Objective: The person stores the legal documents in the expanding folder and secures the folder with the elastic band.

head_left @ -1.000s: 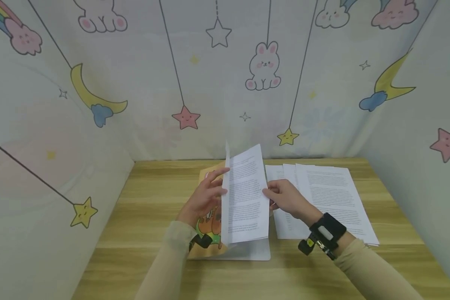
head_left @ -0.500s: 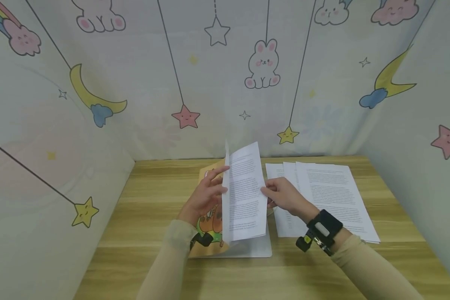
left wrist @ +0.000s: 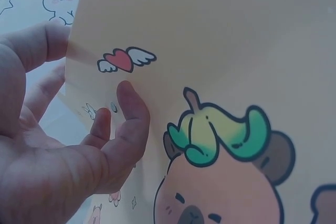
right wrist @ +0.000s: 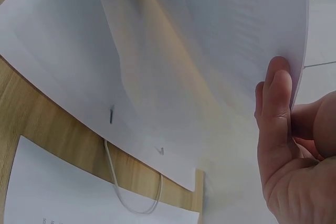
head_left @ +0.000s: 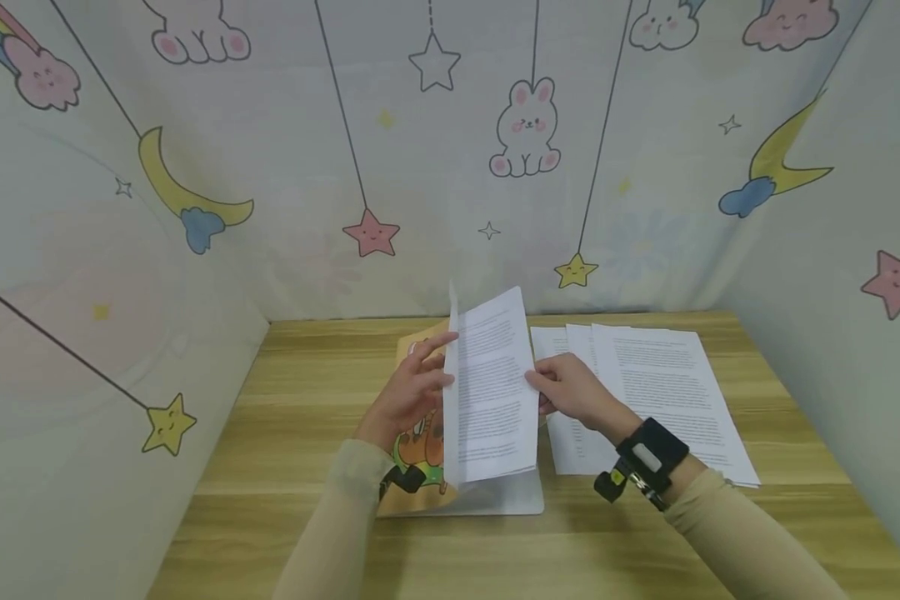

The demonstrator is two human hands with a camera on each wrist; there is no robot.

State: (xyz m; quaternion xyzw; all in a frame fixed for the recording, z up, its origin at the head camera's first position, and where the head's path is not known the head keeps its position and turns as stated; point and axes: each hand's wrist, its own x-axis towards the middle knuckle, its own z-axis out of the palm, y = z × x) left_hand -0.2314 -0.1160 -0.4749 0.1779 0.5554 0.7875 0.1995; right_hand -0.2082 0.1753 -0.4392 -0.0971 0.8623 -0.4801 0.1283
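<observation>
A folder with an orange cartoon cover (left wrist: 220,192) stands partly open on the table, its cover raised on the left. My left hand (head_left: 408,392) holds the cover's free edge, index finger and thumb at the edge, with other fingers curled in front of the picture in the left wrist view. Printed paper sheets (head_left: 495,392) stand upright and slightly bowed in the folder. My right hand (head_left: 570,387) pinches their right edge, thumb in front and fingers behind. In the right wrist view, a pale elastic loop (right wrist: 123,203) hangs at the edge of the folder's white back panel (right wrist: 58,51).
Several printed sheets (head_left: 660,392) lie fanned out on the wooden table (head_left: 292,417) to the right of the folder. A fabric backdrop with stars, moons and rabbits (head_left: 527,125) rises behind the table and along both sides.
My right hand has shifted the sheets' right edge slightly left and then back right. The left hand keeps its place at the cover's edge.
</observation>
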